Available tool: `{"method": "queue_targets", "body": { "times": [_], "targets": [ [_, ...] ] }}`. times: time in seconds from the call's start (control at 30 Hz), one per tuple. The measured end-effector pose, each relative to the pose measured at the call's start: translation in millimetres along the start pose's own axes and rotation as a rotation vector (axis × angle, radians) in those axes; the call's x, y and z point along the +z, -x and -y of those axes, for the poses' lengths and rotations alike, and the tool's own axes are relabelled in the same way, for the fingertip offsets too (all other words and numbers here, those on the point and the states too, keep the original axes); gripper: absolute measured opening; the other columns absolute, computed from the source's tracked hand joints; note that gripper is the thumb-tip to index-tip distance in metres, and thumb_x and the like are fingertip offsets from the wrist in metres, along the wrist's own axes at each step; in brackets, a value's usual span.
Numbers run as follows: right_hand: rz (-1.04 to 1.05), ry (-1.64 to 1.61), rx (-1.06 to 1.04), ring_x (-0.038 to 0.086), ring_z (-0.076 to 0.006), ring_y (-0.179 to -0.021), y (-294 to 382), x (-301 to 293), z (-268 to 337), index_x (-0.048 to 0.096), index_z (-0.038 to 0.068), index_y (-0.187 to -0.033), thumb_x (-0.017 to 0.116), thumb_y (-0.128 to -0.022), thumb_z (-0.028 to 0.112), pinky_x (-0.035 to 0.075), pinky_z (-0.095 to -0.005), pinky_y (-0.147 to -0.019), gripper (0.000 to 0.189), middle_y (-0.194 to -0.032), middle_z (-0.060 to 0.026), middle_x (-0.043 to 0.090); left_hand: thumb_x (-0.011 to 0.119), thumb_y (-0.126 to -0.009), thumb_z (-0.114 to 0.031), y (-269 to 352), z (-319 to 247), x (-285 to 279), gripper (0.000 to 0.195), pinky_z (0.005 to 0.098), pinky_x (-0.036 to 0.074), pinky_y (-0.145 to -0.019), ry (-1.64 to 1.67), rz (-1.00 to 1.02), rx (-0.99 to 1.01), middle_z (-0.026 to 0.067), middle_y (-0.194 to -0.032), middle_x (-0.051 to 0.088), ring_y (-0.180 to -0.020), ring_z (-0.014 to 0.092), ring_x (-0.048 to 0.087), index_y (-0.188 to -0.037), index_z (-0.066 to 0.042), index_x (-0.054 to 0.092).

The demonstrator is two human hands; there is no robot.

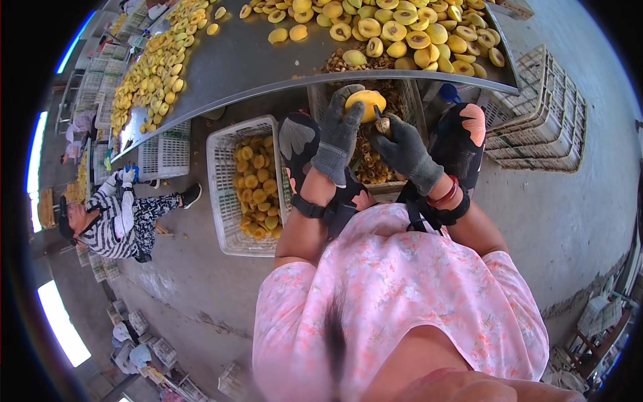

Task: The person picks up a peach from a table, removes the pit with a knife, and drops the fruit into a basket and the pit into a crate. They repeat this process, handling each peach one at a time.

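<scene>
My left hand (pixel 339 133), in a grey work glove, grips a yellow peach half (pixel 365 104) just below the table edge. A small pitting knife (pixel 383 125) sits in my right hand (pixel 402 148), also gloved in grey; its dark blade meets the peach's lower right side. Whether the blade is inside the flesh cannot be made out. Beneath both hands, between my knees, stands a crate (pixel 419 108) holding brown peach pits and scraps (pixel 374 163). To the left, a white plastic crate (pixel 216 186) contains many peach halves (pixel 258 183).
A metal-topped table (pixel 251 60) spans the front, with heaped peach halves (pixel 397 30) and another pile (pixel 155 90) farther left. Stacked white crates (pixel 540 118) stand at right, near a blue-lidded container (pixel 449 94). A seated co-worker (pixel 118 216) is at left.
</scene>
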State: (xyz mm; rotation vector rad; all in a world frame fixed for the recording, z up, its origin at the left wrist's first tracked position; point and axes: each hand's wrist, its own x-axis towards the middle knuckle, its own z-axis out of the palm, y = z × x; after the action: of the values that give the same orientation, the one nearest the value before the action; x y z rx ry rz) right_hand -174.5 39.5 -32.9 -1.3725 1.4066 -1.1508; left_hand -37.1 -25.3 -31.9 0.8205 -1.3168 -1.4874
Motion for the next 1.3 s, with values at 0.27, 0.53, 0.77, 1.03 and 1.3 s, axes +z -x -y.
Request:
{"method": "queue_targets", "body": {
  "times": [0.27, 0.53, 0.77, 1.03, 1.3],
  "targets": [
    [0.007, -0.082, -0.02, 0.054, -0.0251, -0.055, 5.6, 6.1, -22.1, 0.054, -0.001, -0.087, 0.057, -0.081, 0.013, 0.043, -0.0354, -0.054, 0.015, -0.067, -0.016, 0.056, 0.053, -0.093, -0.019, 15.5, 9.6, 20.9, 0.028, 0.0309, 0.045, -0.087, -0.409, -0.133, 0.293, 0.0095, -0.109, 0.053, -0.097, 0.019, 0.055, -0.116, -0.005, 0.047],
    [0.532, -0.726, 0.501, 0.044, -0.0081, -0.048, 9.0, -12.4, 23.1, 0.055, 0.003, -0.085, 0.054, -0.087, 0.01, 0.036, -0.0223, -0.041, 0.007, -0.063, 0.0004, 0.049, 0.052, -0.094, -0.022, 26.0, 26.1, 5.5, 0.03, 0.031, 0.045, -0.087, -0.011, -0.048, 0.126, 0.0104, -0.11, 0.053, -0.099, 0.018, 0.054, -0.117, -0.005, 0.047],
    [0.576, -0.617, 0.32, 0.046, -0.0077, -0.051, 17.9, -6.1, 4.6, 0.055, 0.003, -0.086, 0.059, -0.085, 0.011, 0.037, -0.024, -0.045, 0.01, -0.064, 0.0011, 0.049, 0.051, -0.093, -0.039, 22.9, 13.7, -78.4, 0.043, 0.0376, 0.05, -0.082, -0.035, -0.658, 0.134, 0.016, -0.106, 0.058, -0.097, 0.026, 0.059, -0.118, -0.005, 0.049],
    [0.242, 0.048, 0.175, 0.059, -0.0363, -0.067, 9.8, -5.3, -32.4, 0.054, -0.001, -0.092, 0.061, -0.082, 0.018, 0.046, -0.0381, -0.061, 0.022, -0.072, -0.022, 0.059, 0.054, -0.088, -0.035, 12.1, -16.9, -182.1, 0.038, 0.0437, 0.041, -0.091, -1.599, -0.846, 0.36, 0.018, -0.111, 0.06, -0.1, 0.035, 0.057, -0.111, -0.005, 0.056],
    [0.22, 0.179, 0.08, 0.053, -0.0272, -0.066, 6.9, -13.1, -43.1, 0.054, -0.001, -0.092, 0.061, -0.081, 0.017, 0.044, -0.0367, -0.058, 0.023, -0.069, -0.0175, 0.057, 0.06, -0.08, -0.042, -143.3, 34.0, -51.8, 0.04, 0.0417, 0.044, -0.09, -1.574, -0.132, 0.137, 0.0108, -0.11, 0.064, -0.102, 0.031, 0.059, -0.108, -0.013, 0.064]
  ]
}}
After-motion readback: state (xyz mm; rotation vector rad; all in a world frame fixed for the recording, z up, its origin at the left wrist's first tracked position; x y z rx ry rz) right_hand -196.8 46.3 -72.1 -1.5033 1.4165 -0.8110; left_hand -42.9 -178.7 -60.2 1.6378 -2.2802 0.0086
